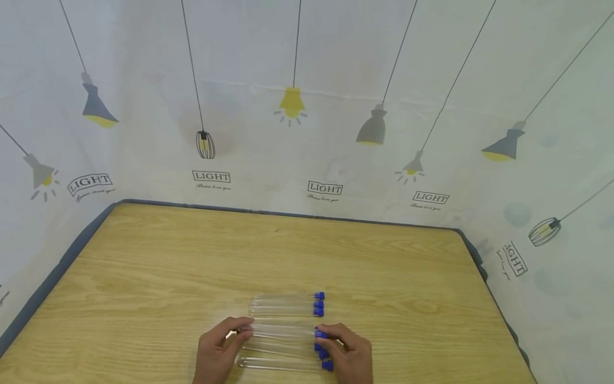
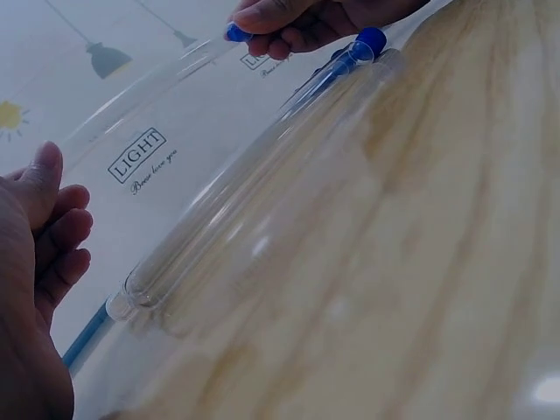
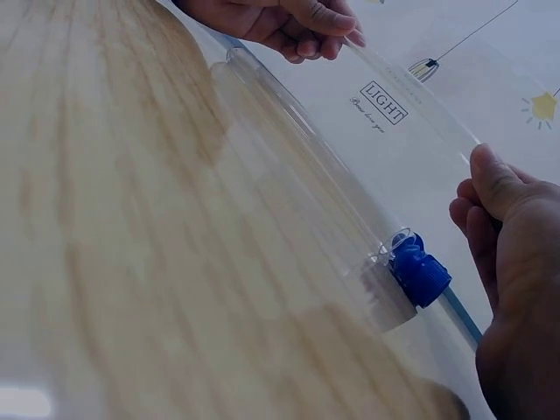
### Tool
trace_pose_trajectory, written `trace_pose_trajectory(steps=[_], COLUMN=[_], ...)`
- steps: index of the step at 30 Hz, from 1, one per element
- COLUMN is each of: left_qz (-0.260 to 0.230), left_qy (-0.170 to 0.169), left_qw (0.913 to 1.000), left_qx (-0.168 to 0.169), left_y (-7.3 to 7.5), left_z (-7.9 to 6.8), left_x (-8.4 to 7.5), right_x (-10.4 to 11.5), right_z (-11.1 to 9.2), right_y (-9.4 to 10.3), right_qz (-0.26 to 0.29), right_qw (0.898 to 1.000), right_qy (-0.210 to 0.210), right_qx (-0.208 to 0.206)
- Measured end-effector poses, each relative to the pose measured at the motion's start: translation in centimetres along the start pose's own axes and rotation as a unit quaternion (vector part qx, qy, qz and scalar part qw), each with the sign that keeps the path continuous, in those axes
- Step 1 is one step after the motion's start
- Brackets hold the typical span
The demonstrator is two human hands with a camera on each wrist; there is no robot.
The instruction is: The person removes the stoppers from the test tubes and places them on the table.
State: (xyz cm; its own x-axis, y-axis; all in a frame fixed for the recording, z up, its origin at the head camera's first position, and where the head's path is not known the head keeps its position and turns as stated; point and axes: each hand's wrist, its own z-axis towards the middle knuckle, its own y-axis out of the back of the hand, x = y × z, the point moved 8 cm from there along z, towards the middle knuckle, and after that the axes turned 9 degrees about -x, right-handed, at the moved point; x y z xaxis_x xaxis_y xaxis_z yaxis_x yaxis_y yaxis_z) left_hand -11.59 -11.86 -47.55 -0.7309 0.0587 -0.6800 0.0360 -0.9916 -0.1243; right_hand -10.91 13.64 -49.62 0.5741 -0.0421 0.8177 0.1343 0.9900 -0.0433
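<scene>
Both hands hold one clear test tube (image 2: 144, 98) level between them, raised over the table in the wrist views. My left hand (image 1: 217, 346) pinches its rounded end between thumb and fingers. At the other end, the thumb and fingers of my right hand (image 1: 354, 352) pinch the blue cap (image 2: 237, 33). Below the hands lie several more capped tubes, the nearest tube (image 1: 283, 364) closest to me. Farther off, a group of three tubes (image 1: 285, 306) lies side by side, their blue caps (image 1: 318, 304) all pointing right.
The wood-grain table (image 1: 192, 256) has a dark edge along its back and sides. Behind it and at both sides hangs a pale sheet (image 1: 259, 149) printed with lamps and the word LIGHT.
</scene>
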Motion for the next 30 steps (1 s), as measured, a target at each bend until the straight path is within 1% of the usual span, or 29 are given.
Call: trace_pose_trajectory(steps=[2, 4, 6, 8, 11, 13, 16, 21, 27, 30], left_qz=[0.023, 0.033, 0.036, 0.036, 0.035, 0.028, 0.02, 0.009, 0.008, 0.012], left_qy=[-0.001, -0.001, 0.003, 0.008, 0.016, 0.02, 0.022, 0.027, 0.031, 0.033], left_qw=[0.9997, 0.9994, 0.9992, 0.9992, 0.9991, 0.9992, 0.9993, 0.9993, 0.9993, 0.9992], left_qx=[-0.008, -0.012, -0.014, -0.016, -0.018, -0.019, -0.021, -0.022, -0.021, -0.021], left_y=[0.1, 0.3, 0.5, 0.9, 1.0, 1.0, 0.7, 0.4, 0.3, 0.3], left_z=[0.2, -0.1, -0.4, -1.0, -1.1, -0.9, -0.3, 0.6, 0.8, 0.8], left_x=[-0.3, 0.3, 0.8, 1.7, 1.9, 1.7, 0.8, -0.5, -0.7, -0.6], right_x=[-0.3, -0.1, -0.1, -0.3, -0.3, -0.2, -0.2, -0.3, -0.3, -0.1], right_z=[-0.1, -0.2, -0.2, -0.3, -0.4, -0.4, -0.4, -0.5, -0.6, -0.6], right_y=[-0.2, -0.4, -0.5, -0.5, -0.7, -0.8, -1.0, -1.0, -1.1, -1.1], right_qz=[0.018, 0.027, 0.031, 0.034, 0.035, 0.036, 0.043, 0.048, 0.037, 0.039], right_qw=[1.0, 0.999, 0.998, 0.998, 0.997, 0.996, 0.995, 0.994, 0.993, 0.992], right_qy=[-0.004, 0.011, 0.013, 0.014, 0.012, 0.01, 0.008, 0.015, 0.013, 0.021], right_qx=[0.02, 0.038, 0.048, 0.058, 0.071, 0.078, 0.086, 0.098, 0.109, 0.116])
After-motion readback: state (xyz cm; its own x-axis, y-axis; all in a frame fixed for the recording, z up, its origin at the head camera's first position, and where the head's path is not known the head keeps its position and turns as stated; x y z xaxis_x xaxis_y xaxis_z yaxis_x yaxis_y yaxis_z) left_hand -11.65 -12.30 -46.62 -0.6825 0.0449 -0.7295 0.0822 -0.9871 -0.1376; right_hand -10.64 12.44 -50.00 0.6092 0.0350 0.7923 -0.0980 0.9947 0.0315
